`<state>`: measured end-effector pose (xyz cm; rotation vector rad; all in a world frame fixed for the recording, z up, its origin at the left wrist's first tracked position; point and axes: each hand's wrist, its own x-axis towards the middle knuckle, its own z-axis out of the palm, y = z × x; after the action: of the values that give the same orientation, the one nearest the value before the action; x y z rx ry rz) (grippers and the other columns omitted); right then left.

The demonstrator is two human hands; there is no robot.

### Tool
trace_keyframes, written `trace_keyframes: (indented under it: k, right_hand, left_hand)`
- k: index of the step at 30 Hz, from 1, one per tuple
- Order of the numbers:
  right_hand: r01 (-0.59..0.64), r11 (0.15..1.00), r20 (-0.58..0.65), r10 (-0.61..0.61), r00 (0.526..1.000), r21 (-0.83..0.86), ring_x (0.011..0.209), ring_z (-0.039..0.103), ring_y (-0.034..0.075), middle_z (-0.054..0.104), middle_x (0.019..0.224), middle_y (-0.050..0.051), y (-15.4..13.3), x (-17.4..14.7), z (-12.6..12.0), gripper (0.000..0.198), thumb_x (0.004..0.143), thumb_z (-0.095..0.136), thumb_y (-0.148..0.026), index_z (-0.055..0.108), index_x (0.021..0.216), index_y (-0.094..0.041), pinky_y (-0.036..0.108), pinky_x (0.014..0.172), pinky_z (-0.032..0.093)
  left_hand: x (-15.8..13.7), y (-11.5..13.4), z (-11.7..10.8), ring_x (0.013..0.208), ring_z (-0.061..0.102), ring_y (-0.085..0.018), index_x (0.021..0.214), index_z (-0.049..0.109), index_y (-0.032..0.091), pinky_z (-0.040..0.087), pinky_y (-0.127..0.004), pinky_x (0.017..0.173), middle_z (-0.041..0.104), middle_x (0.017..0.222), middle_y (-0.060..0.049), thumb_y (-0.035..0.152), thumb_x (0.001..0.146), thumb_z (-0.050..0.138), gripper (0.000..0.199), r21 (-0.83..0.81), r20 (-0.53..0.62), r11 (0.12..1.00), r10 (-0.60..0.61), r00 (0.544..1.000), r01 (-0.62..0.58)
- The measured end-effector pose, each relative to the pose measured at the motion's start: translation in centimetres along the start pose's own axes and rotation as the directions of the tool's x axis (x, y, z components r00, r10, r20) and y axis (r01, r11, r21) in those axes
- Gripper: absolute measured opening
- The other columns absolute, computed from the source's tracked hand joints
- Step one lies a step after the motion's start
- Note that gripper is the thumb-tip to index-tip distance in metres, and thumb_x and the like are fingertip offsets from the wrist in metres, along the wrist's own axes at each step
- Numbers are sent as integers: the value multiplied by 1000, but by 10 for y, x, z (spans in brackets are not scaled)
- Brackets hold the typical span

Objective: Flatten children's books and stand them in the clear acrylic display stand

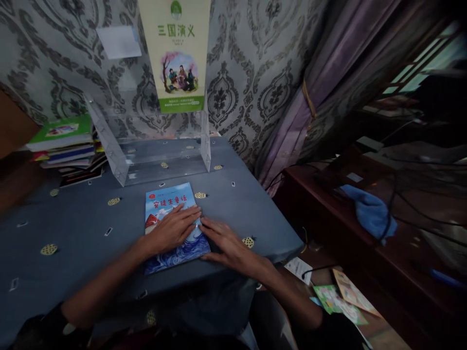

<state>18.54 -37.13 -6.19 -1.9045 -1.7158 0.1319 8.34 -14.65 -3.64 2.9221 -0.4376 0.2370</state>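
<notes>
A blue picture-covered book [171, 257] with red Chinese characters lies shut on the cloth near the table's front edge. Flat across its cover rests my left hand [174, 227], fingers stretched toward the right. My right hand [228, 245] touches the book's right edge, its fingers extended and the thumb by the lower right corner. Behind the book stands a clear plastic stand [164, 169]. Above it, a tall yellow-green book [181, 63] with a picture of seated figures is upright against the wall side.
A stack of books [69, 141] sits at the table's back left. The patterned blue tablecloth [83, 209] drops at the right edge. Beyond are a purple curtain [288, 126], a dark red cabinet [310, 204] with a blue cloth [370, 211] and cables, and booklets [339, 301] on the floor.
</notes>
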Motion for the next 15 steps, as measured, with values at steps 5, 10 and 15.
trace_keyframes:
  k: [5, 10, 15]
  right_hand:
    - [12, 1000, -11, -12, 1000, -15, 142, 44, 29, 49, 149, 21, 12, 25, -4, 67, 91, 67, -44, 45, 147, -15, 50, 114, 42]
    - [-27, 999, 7, 27, 1000, -26, 141, 46, 28, 50, 149, 19, 14, 45, -11, 62, 92, 67, -38, 46, 147, -18, 50, 113, 43]
    - [-29, 1000, -36, 29, 999, 1, 140, 47, 29, 52, 148, 18, 20, 46, -3, 61, 91, 68, -40, 49, 145, -19, 51, 112, 44]
  left_hand:
    - [11, -25, -1, 142, 43, -17, 144, 49, 19, 29, -43, 121, 51, 150, -7, 28, 105, 33, 43, -3, -4, 999, -37, 999, 37]
    - [21, -45, 0, 142, 44, -17, 143, 50, 20, 30, -44, 120, 53, 149, -7, 32, 105, 32, 43, -15, -21, 998, -64, 998, 63]
    - [21, -48, 1, 142, 43, -17, 144, 48, 20, 30, -45, 120, 51, 151, -8, 31, 105, 32, 44, -28, -13, 998, -58, 998, 57]
